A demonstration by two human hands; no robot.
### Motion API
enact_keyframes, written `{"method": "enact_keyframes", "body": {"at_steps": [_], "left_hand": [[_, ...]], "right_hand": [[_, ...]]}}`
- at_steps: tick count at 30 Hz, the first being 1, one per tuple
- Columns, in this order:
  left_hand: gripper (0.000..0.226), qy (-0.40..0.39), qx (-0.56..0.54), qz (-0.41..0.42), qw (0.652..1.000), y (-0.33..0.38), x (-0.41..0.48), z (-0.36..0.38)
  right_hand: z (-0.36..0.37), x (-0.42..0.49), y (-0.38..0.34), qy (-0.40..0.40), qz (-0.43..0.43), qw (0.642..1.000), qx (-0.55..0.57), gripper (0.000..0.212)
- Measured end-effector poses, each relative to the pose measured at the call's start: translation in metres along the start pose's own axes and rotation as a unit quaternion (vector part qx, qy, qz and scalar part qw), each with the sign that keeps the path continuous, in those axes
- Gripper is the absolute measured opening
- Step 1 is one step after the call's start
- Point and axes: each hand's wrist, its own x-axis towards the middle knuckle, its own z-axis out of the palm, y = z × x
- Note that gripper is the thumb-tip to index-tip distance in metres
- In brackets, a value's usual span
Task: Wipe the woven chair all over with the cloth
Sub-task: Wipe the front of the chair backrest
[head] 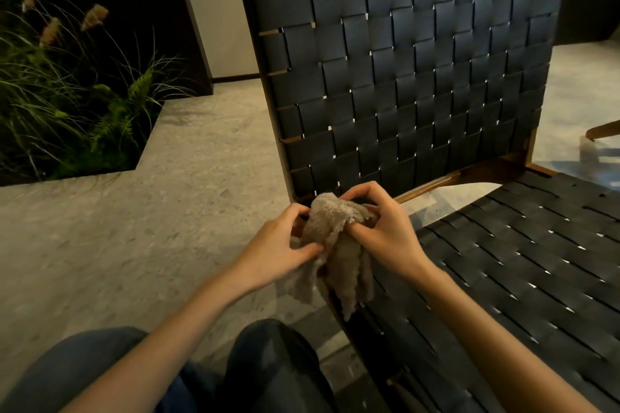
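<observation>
The woven chair (412, 77) fills the right half of the view: black straps on a brown wooden frame, backrest upright ahead, seat stretching to the lower right. A crumpled beige cloth (339, 245) hangs in front of the backrest's lower left corner, above the seat's left edge. My left hand (281, 245) pinches the cloth from the left. My right hand (385, 228) grips its top from the right, fingers curled over it. Both hands hold the cloth in the air; whether it touches the chair I cannot tell.
A sunken planter with grasses and ferns (67, 94) lies at the left, set into the speckled stone floor (167, 211). My knees in dark trousers (268, 365) are at the bottom. A wooden leg of another piece of furniture (604, 131) shows at the right edge.
</observation>
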Motion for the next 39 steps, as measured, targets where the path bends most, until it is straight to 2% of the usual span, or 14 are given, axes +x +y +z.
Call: {"method": "enact_keyframes", "body": {"at_steps": [2,5,9,11,14,16,17,18,20,23,26,28,32,39], "left_hand": [[0.024,0.0,0.0,0.008,1.0,-0.002,-0.002,-0.003],[0.015,0.005,0.035,0.004,0.999,-0.006,-0.005,-0.014],[0.016,0.092,0.124,0.051,0.987,-0.007,-0.009,-0.021],[0.019,0.087,0.153,0.072,0.982,-0.008,-0.01,-0.016],[0.021,0.057,0.189,0.043,0.979,-0.021,-0.014,0.005],[0.021,0.062,0.212,0.001,0.975,-0.035,-0.018,0.028],[0.02,0.067,0.201,-0.026,0.977,-0.042,-0.021,0.041],[0.02,0.075,0.165,-0.055,0.982,-0.048,-0.022,0.054],[0.025,0.088,0.033,-0.106,0.99,-0.058,-0.026,0.078],[0.041,0.116,-0.105,-0.135,0.978,-0.062,-0.027,0.105],[0.042,0.205,-0.105,-0.16,0.96,-0.059,-0.024,0.118],[0.039,0.232,-0.103,-0.165,0.953,-0.058,-0.024,0.118],[0.034,0.192,-0.109,-0.169,0.961,-0.061,-0.03,0.115],[0.03,0.147,-0.035,-0.157,0.976,-0.054,-0.018,0.103]], "right_hand": [[-0.004,0.001,-0.001,-0.001,0.007,1.0,-0.023,0.03],[-0.015,0.002,0.003,-0.051,0.021,0.992,-0.11,0.032],[-0.027,0.002,0.006,-0.103,-0.013,0.962,-0.252,0.038],[-0.029,0.0,0.008,-0.136,-0.021,0.948,-0.288,0.045],[-0.031,-0.008,0.017,-0.297,0.082,0.893,-0.328,0.07],[-0.024,-0.02,0.029,-0.385,0.167,0.848,-0.323,0.07],[-0.017,-0.026,0.036,-0.376,0.178,0.858,-0.3,0.061],[-0.009,-0.031,0.043,-0.333,0.175,0.886,-0.27,0.049],[0.006,-0.04,0.055,-0.246,0.154,0.923,-0.251,0.032],[0.028,-0.045,0.07,-0.222,0.132,0.927,-0.273,0.039],[0.039,-0.044,0.08,-0.185,0.12,0.929,-0.298,0.037],[0.036,-0.042,0.084,-0.186,0.097,0.918,-0.338,0.036],[0.026,-0.04,0.08,-0.205,0.097,0.92,-0.319,0.036],[0.029,-0.037,0.074,-0.162,0.121,0.934,-0.295,0.035]]}}
